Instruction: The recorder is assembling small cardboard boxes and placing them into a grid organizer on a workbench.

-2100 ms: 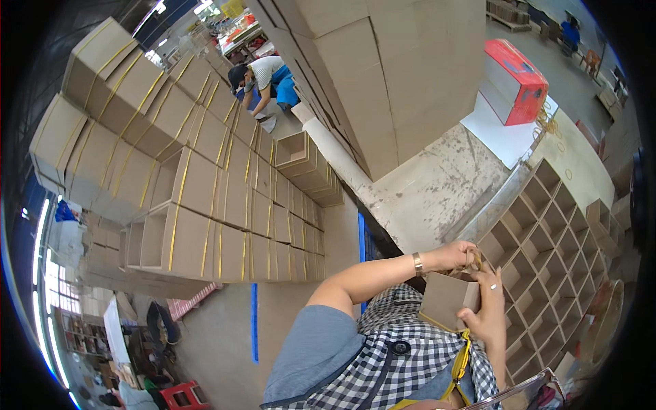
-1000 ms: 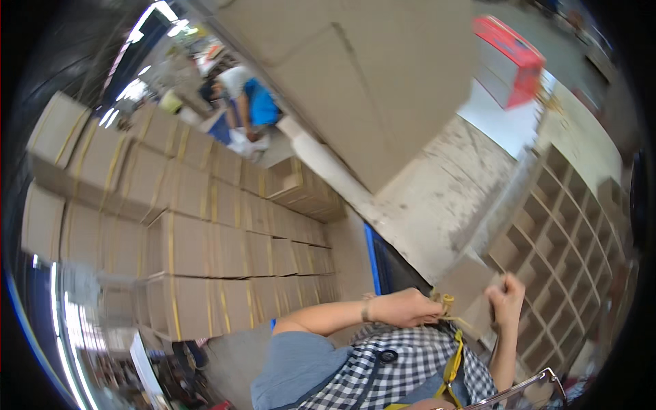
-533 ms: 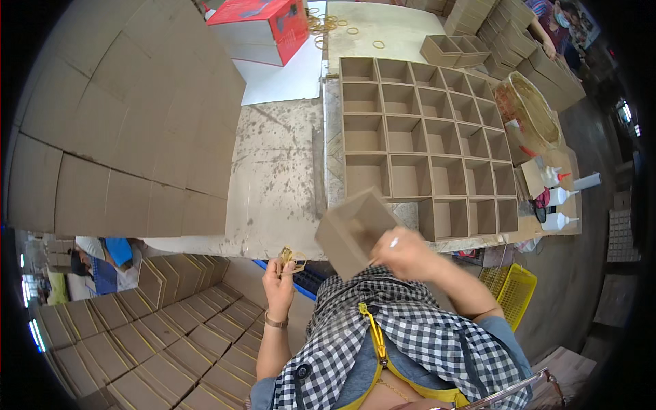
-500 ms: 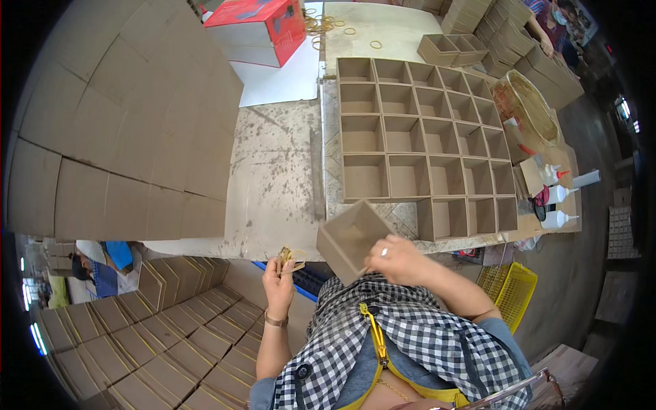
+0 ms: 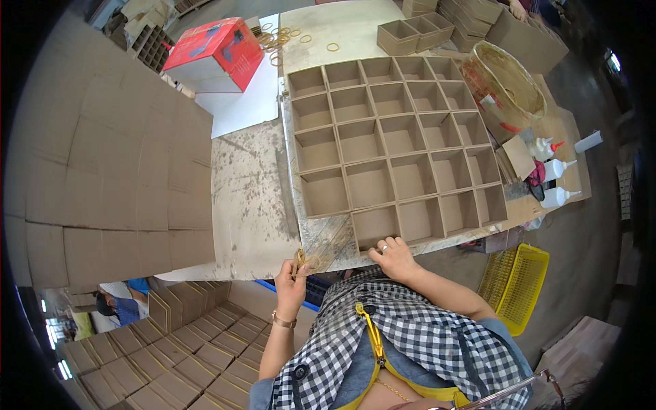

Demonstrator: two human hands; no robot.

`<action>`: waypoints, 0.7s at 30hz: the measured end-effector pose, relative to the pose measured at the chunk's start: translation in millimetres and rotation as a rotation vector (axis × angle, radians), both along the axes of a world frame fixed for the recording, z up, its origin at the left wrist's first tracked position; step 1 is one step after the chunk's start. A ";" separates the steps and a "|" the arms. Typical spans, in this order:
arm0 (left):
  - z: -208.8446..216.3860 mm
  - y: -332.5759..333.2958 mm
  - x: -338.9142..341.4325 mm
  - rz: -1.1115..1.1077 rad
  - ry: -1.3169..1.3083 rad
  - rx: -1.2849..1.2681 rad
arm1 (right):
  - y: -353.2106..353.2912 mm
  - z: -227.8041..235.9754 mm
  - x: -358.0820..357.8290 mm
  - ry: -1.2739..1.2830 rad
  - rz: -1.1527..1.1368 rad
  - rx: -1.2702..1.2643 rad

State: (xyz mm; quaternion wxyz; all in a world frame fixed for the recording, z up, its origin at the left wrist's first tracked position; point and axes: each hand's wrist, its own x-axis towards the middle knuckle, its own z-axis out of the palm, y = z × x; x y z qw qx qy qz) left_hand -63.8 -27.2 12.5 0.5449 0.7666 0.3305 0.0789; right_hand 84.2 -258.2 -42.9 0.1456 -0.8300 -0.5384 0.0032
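Open-topped brown cardboard boxes [image 5: 400, 174] stand side by side in a grid on the table. At the near left end of the front row sits one cardboard box [image 5: 374, 229], upright against its neighbours. The fingers of my right hand [image 5: 395, 260], which wears a ring, are closed over its near wall. My left hand [image 5: 292, 287] is at the table's front edge, pinching several yellow rubber bands [image 5: 300, 262] between thumb and fingers.
A tall wall of stacked cardboard boxes [image 5: 109, 178] rises at the left. Banded boxes [image 5: 164, 355] lie below it. A red and white carton [image 5: 215, 55], loose rubber bands [image 5: 277, 37], a large tub [image 5: 506, 89], white glue bottles [image 5: 558, 169] and a yellow basket [image 5: 516, 287] surround the work.
The box that my right hand held tilted before me now stands in the gap at the front row's left end. My left hand has moved slightly right, still with the rubber bands. The view has shifted.
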 end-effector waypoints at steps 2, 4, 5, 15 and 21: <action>3.9 -6.1 13.2 -0.030 0.026 0.024 | -3.3 0.3 4.6 0.008 0.028 0.028; 16.9 -14.2 36.5 -0.048 0.023 0.018 | -8.1 0.0 10.1 0.097 0.057 0.005; 24.9 -15.9 52.2 -0.073 0.001 0.026 | -8.9 -2.3 13.4 0.148 0.061 0.032; 111.6 -104.9 330.6 -0.705 -0.343 0.368 | -97.0 44.8 82.8 0.518 -0.042 0.624; 127.9 -241.6 525.7 -0.863 -0.625 0.419 | -186.8 22.6 67.6 0.497 -0.477 0.581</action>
